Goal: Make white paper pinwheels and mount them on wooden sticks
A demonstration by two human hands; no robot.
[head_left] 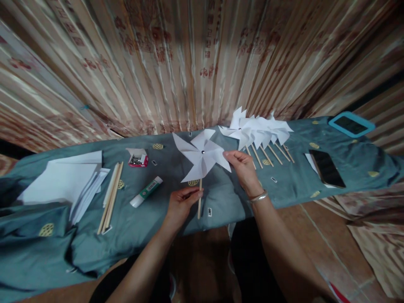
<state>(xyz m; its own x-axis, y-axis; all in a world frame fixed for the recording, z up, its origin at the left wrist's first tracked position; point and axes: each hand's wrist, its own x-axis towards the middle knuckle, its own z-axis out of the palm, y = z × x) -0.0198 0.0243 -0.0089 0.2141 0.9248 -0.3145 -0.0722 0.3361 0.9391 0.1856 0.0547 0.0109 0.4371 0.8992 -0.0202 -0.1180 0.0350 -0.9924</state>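
Observation:
A white paper pinwheel with a silver pin at its centre is held up in front of me on a wooden stick. My left hand pinches that stick below the blades, thumb and fingers closed on it. At the blade on the right side, my right hand grips the paper between thumb and forefinger. Behind my right hand, several finished-looking pinwheels lie overlapping in a row, their sticks pointing toward me.
On the green cloth to the left lie white paper sheets, wooden sticks, a glue stick and an open small box of pins. At the right are a phone and a blue-framed device. A curtain hangs behind.

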